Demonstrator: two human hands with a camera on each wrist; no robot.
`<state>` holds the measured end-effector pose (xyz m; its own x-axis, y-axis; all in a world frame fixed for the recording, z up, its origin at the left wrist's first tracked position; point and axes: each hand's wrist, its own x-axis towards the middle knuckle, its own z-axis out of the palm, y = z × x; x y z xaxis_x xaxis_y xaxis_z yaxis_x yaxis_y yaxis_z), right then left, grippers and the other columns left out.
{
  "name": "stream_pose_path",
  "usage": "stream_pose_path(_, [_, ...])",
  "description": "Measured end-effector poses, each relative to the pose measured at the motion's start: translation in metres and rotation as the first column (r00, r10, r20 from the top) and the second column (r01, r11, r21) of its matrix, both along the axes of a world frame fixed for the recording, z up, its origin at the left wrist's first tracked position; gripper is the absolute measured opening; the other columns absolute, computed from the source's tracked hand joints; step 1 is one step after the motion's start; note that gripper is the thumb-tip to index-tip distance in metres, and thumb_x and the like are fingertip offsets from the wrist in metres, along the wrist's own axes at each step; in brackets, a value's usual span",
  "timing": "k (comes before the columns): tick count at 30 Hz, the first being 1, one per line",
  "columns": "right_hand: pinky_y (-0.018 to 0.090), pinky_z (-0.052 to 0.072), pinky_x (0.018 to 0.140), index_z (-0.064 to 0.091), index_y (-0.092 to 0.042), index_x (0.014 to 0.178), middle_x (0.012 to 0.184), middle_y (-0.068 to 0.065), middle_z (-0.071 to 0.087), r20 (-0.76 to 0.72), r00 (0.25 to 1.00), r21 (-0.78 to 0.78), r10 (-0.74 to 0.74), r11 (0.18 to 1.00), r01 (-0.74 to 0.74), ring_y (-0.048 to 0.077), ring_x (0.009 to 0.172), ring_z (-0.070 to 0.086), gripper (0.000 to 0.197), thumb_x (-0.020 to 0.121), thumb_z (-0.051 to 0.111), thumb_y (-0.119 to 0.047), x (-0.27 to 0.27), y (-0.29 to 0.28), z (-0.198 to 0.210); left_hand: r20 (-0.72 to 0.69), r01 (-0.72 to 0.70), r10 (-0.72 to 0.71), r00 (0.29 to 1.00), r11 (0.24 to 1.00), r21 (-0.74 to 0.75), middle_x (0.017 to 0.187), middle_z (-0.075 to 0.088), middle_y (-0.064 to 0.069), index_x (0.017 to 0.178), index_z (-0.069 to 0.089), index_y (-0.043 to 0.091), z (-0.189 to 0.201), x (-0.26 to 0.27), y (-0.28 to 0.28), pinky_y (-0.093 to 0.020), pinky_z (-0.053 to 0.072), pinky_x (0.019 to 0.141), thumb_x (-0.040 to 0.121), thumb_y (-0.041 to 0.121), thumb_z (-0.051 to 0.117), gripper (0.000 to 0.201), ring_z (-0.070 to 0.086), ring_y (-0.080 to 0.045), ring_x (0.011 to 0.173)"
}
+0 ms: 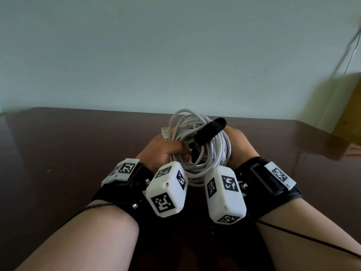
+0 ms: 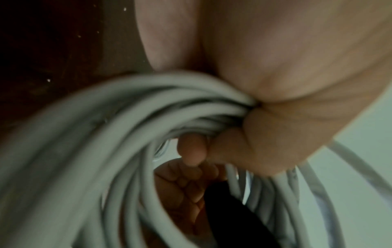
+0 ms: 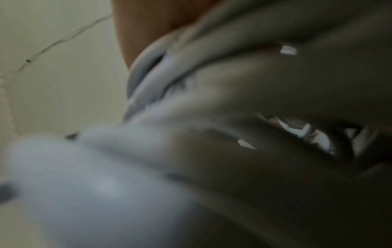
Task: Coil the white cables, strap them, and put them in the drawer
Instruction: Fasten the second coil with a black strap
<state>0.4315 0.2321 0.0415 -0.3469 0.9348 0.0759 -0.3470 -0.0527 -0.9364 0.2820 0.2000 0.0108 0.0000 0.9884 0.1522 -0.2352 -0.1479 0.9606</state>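
White cable coil point(image 1: 203, 145) – black strap point(image 1: 210, 132) across it – gripped by both hands

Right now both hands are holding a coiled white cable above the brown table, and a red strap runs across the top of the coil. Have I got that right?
Nearly. The strap is black, not red; the head view shows it lying across the top of the coiled white cable. The rest holds: the left hand and right hand hold the coil above the brown table.
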Motion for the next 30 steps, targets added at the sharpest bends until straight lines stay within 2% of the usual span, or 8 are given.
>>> stream_pose_path(3, [0.026,0.051,0.058,0.055,-0.011,0.079,0.072,0.005,0.058,-0.048,0.999,0.015,-0.014,1.0,0.015,0.016,0.062,0.059,0.024,0.096,0.039,-0.003,0.001,0.007,-0.002,-0.022,-0.036,0.036,0.999,0.999,-0.001,0.052,0.059,-0.013,0.065,0.062,-0.002,0.0,0.0,0.001,-0.025,0.053,0.052,0.081,-0.017,0.042,0.029,0.059,-0.018,0.045])
stream_pose_path(6, [0.042,0.056,0.078,0.06,-0.008,0.085,0.079,0.013,0.065,-0.201,0.976,-0.022,-0.079,0.997,0.076,0.026,0.071,0.064,0.015,0.091,0.05,0.001,0.001,0.017,-0.006,-0.053,-0.078,0.078,0.996,0.997,0.002,0.051,0.06,-0.011,0.06,0.066,-0.001,-0.001,0.0,0.003,-0.026,0.053,0.053,0.082,-0.013,0.049,0.03,0.059,-0.018,0.046])
stream_pose_path(8, [0.044,0.054,0.083,0.061,-0.006,0.087,0.077,0.013,0.065,-0.264,0.943,-0.037,-0.202,0.979,0.199,0.027,0.073,0.061,0.015,0.092,0.05,0.003,0.003,0.023,-0.005,-0.055,-0.09,0.089,0.995,0.996,-0.009,0.051,0.059,-0.008,0.062,0.068,0.003,0.0,0.001,0.004,-0.026,0.053,0.052,0.086,-0.006,0.053,0.029,0.058,-0.015,0.045])
stream_pose_path(13, [0.023,0.053,0.057,0.058,-0.014,0.084,0.066,0.002,0.068,-0.371,0.855,-0.028,-0.363,0.925,0.38,0.013,0.066,0.063,0.021,0.094,0.047,0.001,0.023,0.04,0.0,0.117,-0.245,0.263,0.958,0.958,-0.15,0.059,0.058,-0.007,0.058,0.068,0.006,-0.008,-0.011,0.016,-0.03,0.044,0.058,0.081,0.01,0.063,0.024,0.055,-0.014,0.048])
stream_pose_path(16, [0.023,0.051,0.06,0.058,-0.016,0.085,0.065,0.0,0.068,-0.366,0.869,0.006,-0.333,0.933,0.361,0.012,0.063,0.064,0.022,0.094,0.047,0.001,0.024,0.039,-0.001,0.176,-0.336,0.371,0.912,0.921,-0.2,0.056,0.056,-0.006,0.052,0.063,0.007,-0.008,-0.012,0.017,-0.03,0.041,0.056,0.081,0.007,0.063,0.029,0.052,-0.014,0.045])
stream_pose_path(23, [0.024,0.053,0.061,0.058,-0.016,0.085,0.067,0.001,0.069,-0.49,0.817,0.01,-0.304,0.935,0.354,0.012,0.066,0.064,0.023,0.094,0.047,0.002,0.026,0.037,0.003,-0.067,-0.521,0.516,0.854,0.846,-0.117,0.049,0.056,-0.005,0.061,0.058,0.002,0.0,-0.01,0.015,-0.024,0.044,0.048,0.087,0.01,0.061,0.027,0.052,-0.013,0.038])
stream_pose_path(26, [0.022,0.053,0.059,0.058,-0.016,0.085,0.068,0.001,0.07,-0.482,0.848,0.054,-0.222,0.958,0.282,0.011,0.064,0.066,0.023,0.094,0.046,0.002,0.017,0.034,0.0,-0.06,-0.565,0.562,0.825,0.819,-0.101,0.059,0.055,-0.007,0.076,0.059,0.0,0.001,-0.006,0.012,-0.013,0.038,0.036,0.088,0.009,0.059,0.015,0.05,-0.011,0.038])
stream_pose_path(30, [0.021,0.053,0.06,0.057,-0.016,0.086,0.069,0.0,0.068,-0.471,0.877,0.132,-0.096,0.975,0.177,0.008,0.065,0.065,0.024,0.095,0.043,0.001,0.009,0.029,0.0,-0.1,-0.614,0.608,0.788,0.788,-0.044,0.063,0.053,-0.008,0.091,0.061,-0.005,0.004,-0.002,0.01,-0.011,0.035,0.034,0.09,0.009,0.055,0.015,0.046,-0.001,0.03])
